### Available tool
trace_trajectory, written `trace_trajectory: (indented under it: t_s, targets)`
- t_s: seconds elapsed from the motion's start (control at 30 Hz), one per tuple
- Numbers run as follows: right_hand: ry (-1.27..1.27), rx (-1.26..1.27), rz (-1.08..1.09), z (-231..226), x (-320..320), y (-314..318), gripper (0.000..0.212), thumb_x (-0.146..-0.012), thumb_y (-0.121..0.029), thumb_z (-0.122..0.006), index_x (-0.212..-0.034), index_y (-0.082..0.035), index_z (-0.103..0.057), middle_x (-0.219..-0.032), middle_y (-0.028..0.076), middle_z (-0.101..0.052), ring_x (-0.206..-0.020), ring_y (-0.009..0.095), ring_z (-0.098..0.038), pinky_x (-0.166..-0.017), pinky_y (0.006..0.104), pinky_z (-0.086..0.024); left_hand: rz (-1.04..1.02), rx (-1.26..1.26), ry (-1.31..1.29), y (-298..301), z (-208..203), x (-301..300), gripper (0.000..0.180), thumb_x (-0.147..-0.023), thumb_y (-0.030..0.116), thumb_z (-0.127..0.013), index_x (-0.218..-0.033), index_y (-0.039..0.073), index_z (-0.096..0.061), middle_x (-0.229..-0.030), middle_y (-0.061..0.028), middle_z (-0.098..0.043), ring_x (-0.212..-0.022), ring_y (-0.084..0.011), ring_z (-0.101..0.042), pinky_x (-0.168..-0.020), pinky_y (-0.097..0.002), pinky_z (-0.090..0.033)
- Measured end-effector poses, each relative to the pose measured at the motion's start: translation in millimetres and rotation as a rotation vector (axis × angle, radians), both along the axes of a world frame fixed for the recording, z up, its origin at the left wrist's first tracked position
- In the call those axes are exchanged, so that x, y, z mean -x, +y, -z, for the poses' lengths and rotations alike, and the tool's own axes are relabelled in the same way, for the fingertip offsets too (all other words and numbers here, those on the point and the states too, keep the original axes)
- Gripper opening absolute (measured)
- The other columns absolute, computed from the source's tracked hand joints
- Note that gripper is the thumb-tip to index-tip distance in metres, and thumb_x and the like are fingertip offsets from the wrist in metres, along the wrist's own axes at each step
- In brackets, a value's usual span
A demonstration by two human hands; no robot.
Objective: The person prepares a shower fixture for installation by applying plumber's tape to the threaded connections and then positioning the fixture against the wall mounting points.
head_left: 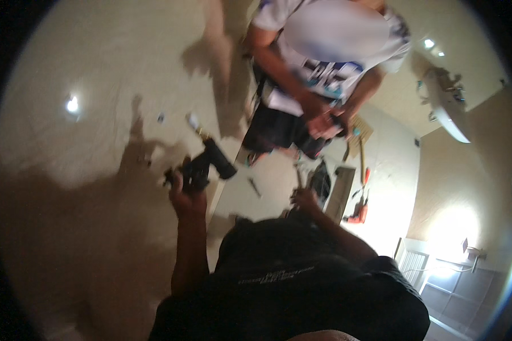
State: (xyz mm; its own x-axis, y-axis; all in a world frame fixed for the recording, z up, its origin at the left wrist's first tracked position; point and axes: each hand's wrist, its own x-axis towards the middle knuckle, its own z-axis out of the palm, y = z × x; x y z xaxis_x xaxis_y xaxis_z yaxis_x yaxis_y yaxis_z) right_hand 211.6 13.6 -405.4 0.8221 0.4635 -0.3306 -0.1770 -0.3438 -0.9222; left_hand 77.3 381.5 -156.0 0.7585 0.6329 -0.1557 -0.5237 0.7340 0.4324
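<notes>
My left hand, raised on the left beside the beige wall, is closed round the handle of a black cordless drill. A brass-coloured piece with a white tip extends from the drill's front end, pointing up and away from me. Low in front of my body, my right hand has its fingers curled. A slim, pale, stick-like thing reaches up from those fingers, too blurred to name. Just right of that hand lies a dark bag-like thing.
A co-worker stands opposite, both hands together on a small dark object. On the floor at right lie a red-orange drill and a long yellowish tool. A white washbasin projects from the far right wall.
</notes>
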Motion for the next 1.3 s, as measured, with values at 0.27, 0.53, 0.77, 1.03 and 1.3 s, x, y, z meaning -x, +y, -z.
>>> trace_trajectory:
  t_s: [0.27, 0.53, 0.77, 1.03, 1.3]
  targets:
    - [-0.554, 0.511, -0.376, 53, -8, -42, 0.022, -0.073, -0.029, -0.070, -0.075, -0.007, -0.072, -0.074, 0.010, -0.068, -0.075, 0.028, -0.070, -0.064, 0.0454, -0.055, 0.003, -0.033, -0.054, -19, -46, 5, 0.030, -0.098, 0.025, -0.061, -0.116, 0.002, -0.057, -0.129, -0.0183, -0.060, -0.117, -0.0326, -0.059, -0.102, -0.0499, -0.048]
    - [-0.812, 0.774, -0.765, 17, -4, -99, 0.013, -0.072, -0.027, -0.069, -0.071, -0.014, -0.072, -0.069, 0.006, -0.064, -0.070, 0.025, -0.068, -0.057, 0.0433, -0.053, -0.066, -0.039, 0.038, -66, -74, 29, 0.028, -0.097, 0.023, -0.063, -0.115, 0.002, -0.058, -0.128, -0.0178, -0.060, -0.116, -0.0314, -0.060, -0.105, -0.0496, -0.045]
    - [-1.049, 0.609, -0.901, -4, 10, -100, 0.017, -0.074, -0.023, -0.072, -0.071, -0.007, -0.069, -0.067, 0.007, -0.064, -0.059, 0.024, -0.065, -0.050, 0.0396, -0.052, -0.127, -0.068, 0.070, -89, -94, 50, 0.045, -0.094, 0.026, -0.068, -0.127, 0.001, -0.050, -0.127, -0.0193, -0.059, -0.116, -0.0323, -0.060, -0.102, -0.0478, -0.050]
    - [-0.246, -0.102, -0.426, 34, -9, -88, 0.013, -0.087, -0.009, -0.063, -0.080, 0.002, -0.066, -0.066, 0.010, -0.064, -0.051, 0.022, -0.063, -0.045, 0.0366, -0.051, -0.046, -0.006, -0.040, -58, -69, 34, 0.034, -0.096, 0.024, -0.065, -0.120, 0.003, -0.054, -0.128, -0.0193, -0.059, -0.118, -0.0347, -0.059, -0.102, -0.0513, -0.050]
    - [-0.170, 0.175, -0.427, 8, -6, -64, 0.013, -0.082, -0.016, -0.068, -0.082, -0.003, -0.069, -0.074, 0.008, -0.067, -0.061, 0.023, -0.066, -0.052, 0.0397, -0.053, -0.068, 0.035, -0.042, -37, -61, 29, 0.034, -0.093, 0.023, -0.068, -0.117, 0.003, -0.055, -0.127, -0.0194, -0.060, -0.119, -0.0358, -0.058, -0.100, -0.0533, -0.051]
